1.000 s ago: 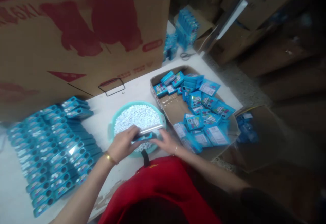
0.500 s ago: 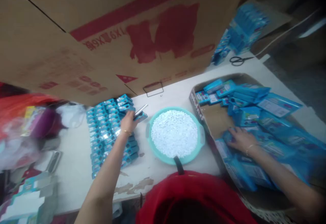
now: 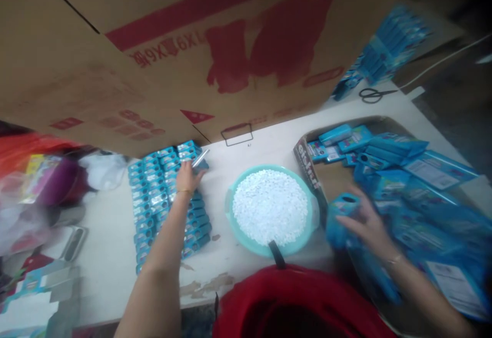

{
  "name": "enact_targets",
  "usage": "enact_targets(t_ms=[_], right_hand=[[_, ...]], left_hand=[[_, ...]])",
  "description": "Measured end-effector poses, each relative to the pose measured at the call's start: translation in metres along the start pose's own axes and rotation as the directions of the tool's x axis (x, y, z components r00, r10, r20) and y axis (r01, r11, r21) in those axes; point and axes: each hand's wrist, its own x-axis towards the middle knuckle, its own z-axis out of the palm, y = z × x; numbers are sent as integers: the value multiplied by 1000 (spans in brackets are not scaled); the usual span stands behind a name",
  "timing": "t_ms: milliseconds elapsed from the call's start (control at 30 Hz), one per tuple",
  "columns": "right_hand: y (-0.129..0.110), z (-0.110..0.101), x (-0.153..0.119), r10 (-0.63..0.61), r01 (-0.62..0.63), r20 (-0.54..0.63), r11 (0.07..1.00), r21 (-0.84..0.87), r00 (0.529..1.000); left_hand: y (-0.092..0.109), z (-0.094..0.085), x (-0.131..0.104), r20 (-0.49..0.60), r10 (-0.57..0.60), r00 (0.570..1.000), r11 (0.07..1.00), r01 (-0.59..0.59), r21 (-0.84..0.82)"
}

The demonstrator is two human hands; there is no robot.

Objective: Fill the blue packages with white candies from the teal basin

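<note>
My left hand (image 3: 187, 176) is at the back right of several rows of small blue boxes (image 3: 158, 199), its thumb stretched out to the right. Its fingers are closed on a small blue box (image 3: 204, 163), along which a shiny silver strip shows; whether the strip belongs to the box I cannot tell. On the other side, my right hand (image 3: 367, 223) grips a blue box with a dark round hole (image 3: 342, 214), held over the left wall of an open carton (image 3: 305, 161). Blue packets (image 3: 430, 166) lie heaped inside that carton.
A turquoise basin (image 3: 230, 220) full of small white pieces stands between my arms. Behind it rises a large cardboard box (image 3: 161, 87). Black-handled scissors (image 3: 372, 96) and stacked blue packets (image 3: 388, 46) are at the back right. Bags and packaging (image 3: 49, 184) crowd the left.
My right hand has risen from the packets with a blue box in it. My left hand and its box have shifted slightly left and back towards the rows. The view has shifted a little.
</note>
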Motion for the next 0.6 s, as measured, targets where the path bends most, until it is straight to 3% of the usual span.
enact_targets(t_ms=[33, 100, 200, 233, 300, 433, 600], right_hand=[[-1, 11, -12, 74, -80, 111, 996, 47, 991], [3, 27, -34, 182, -229, 338, 968, 105, 923], [10, 28, -56, 244, -409, 552, 891, 196, 797], [10, 22, -60, 249, -453, 581, 860, 236, 775], [6, 7, -64, 252, -507, 603, 809, 297, 757], [-2, -13, -61, 272, -503, 555, 803, 319, 786], [16, 3, -61, 188, -353, 365, 813, 462, 912]], left_hand=[[10, -2, -14, -3, 47, 999, 996, -47, -72], [32, -7, -49, 108, 218, 970, 961, -194, -199], [65, -14, -110, 364, 456, 812, 886, -379, -266], [76, -14, -129, 430, 468, 772, 884, -402, -240], [98, -6, -159, 500, 407, 764, 911, -375, -169], [148, 33, -187, 488, 316, 814, 949, -267, -170], [197, 79, -187, 403, 302, 864, 944, -213, -252]])
